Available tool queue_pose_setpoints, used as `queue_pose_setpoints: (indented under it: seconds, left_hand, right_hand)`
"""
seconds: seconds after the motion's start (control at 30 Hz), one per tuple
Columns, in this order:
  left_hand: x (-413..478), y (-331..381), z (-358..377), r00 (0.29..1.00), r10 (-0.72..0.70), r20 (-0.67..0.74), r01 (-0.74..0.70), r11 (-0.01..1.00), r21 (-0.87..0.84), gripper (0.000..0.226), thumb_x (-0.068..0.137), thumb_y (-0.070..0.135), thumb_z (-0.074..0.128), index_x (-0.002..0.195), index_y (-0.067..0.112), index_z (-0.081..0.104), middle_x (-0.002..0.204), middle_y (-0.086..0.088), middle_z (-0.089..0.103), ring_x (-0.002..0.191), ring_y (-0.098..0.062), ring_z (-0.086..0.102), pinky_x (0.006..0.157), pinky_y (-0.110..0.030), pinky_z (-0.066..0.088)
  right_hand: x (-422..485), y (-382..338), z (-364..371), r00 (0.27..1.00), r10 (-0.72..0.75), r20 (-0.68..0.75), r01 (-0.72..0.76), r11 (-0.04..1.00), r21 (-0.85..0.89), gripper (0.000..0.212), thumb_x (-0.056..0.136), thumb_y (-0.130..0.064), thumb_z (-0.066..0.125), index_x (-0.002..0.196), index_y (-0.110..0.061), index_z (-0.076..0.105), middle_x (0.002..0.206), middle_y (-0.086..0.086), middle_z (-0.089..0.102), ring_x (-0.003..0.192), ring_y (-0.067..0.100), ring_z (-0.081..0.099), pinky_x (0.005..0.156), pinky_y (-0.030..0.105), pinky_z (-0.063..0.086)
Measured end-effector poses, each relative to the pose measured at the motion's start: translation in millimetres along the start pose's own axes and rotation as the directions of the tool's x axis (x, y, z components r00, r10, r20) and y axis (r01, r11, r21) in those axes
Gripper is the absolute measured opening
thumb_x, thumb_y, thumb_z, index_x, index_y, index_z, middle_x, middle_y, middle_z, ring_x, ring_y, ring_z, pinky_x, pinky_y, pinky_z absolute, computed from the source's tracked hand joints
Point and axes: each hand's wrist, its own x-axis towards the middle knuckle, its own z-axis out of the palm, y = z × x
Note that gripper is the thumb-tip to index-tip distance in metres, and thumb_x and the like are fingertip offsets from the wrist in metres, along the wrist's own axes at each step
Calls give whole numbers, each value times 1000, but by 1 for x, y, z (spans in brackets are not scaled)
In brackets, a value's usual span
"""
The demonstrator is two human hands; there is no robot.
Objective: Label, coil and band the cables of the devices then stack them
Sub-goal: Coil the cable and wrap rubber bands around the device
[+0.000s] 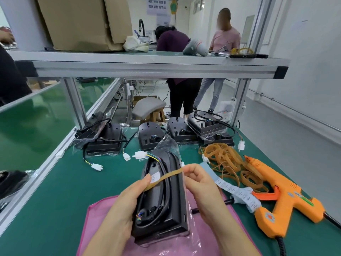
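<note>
Fingers [191, 171] of right hand [203, 189] pinch rubber band [169, 175] | left hand [120, 215] grips device [177, 209], lower middle | band keeps cable [166, 189] coiled

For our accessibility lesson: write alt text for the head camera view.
The left hand and right hand stretch a rubber band across a black device with its coiled cable, above a pink cloth. Loose bands, a label strip and an orange glue gun lie right; more devices wait behind.
</note>
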Motion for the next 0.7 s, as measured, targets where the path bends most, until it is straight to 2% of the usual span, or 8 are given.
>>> queue_pose_setpoints:
  seconds: [0.1,0.17,0.27,0.37,0.47,0.53,0.63,0.7]
  left_hand:
    - [6,0,-4,1000,-13,-10,13,999,48,27,79,25,69,75,0,78,79,-22,74,58,-30,71,43,-31,54]
    - [6,2,-3,1000,-6,-2,6,998,59,28,69,30,71,75,4,79,80,-20,74,60,-29,72,43,-29,54]
    - [7,2,-5,1000,-2,5,2,998,59,28,64,32,73,73,6,79,78,-19,74,59,-28,72,44,-29,54]
    - [7,0,-4,1000,-29,3,29,997,70,34,62,34,75,79,5,79,83,-20,75,63,-29,73,49,-30,56]
    - [8,-1,-6,1000,-11,-17,13,994,113,37,59,39,75,79,8,80,84,-16,76,67,-26,73,55,-27,58]
    - [8,-1,-6,999,14,-31,-10,992,124,32,57,38,75,74,11,80,79,-13,76,63,-22,73,51,-24,56]
    - [7,2,-6,998,47,-34,-43,993,114,27,56,34,74,67,10,78,70,-12,74,54,-20,71,41,-21,51]
    - [8,4,-6,997,76,-30,-73,993,90,24,59,30,74,66,7,77,69,-14,73,53,-22,70,40,-23,50]
  right_hand:
    - [0,4,-1,1000,-9,-15,9,1000,16,11,83,1,66,89,-8,63,83,9,70,82,19,65,83,34,53]
    - [-1,7,-2,1000,-23,-16,24,1000,20,8,82,-1,66,88,-6,66,88,15,70,84,21,65,85,37,53]
    - [-2,11,-1,999,26,24,-30,986,161,11,79,0,67,90,-2,64,89,25,65,81,27,63,82,40,53]
    - [-2,14,2,993,76,95,-100,954,283,14,81,7,62,91,-2,61,85,21,64,78,29,61,78,40,53]
    - [-2,17,3,985,72,156,-115,952,284,22,79,16,57,87,-4,61,84,19,65,80,29,61,83,45,50]
    - [-1,17,1,984,48,173,-90,966,244,19,74,13,56,85,-2,60,86,20,63,84,29,59,84,47,47]
    - [0,17,-2,984,23,174,-63,971,229,18,61,5,50,72,-7,58,77,15,58,75,24,55,70,33,47]
    - [-1,19,-3,987,19,162,-62,961,269,19,58,4,49,64,-13,54,72,12,51,69,22,48,63,30,42]
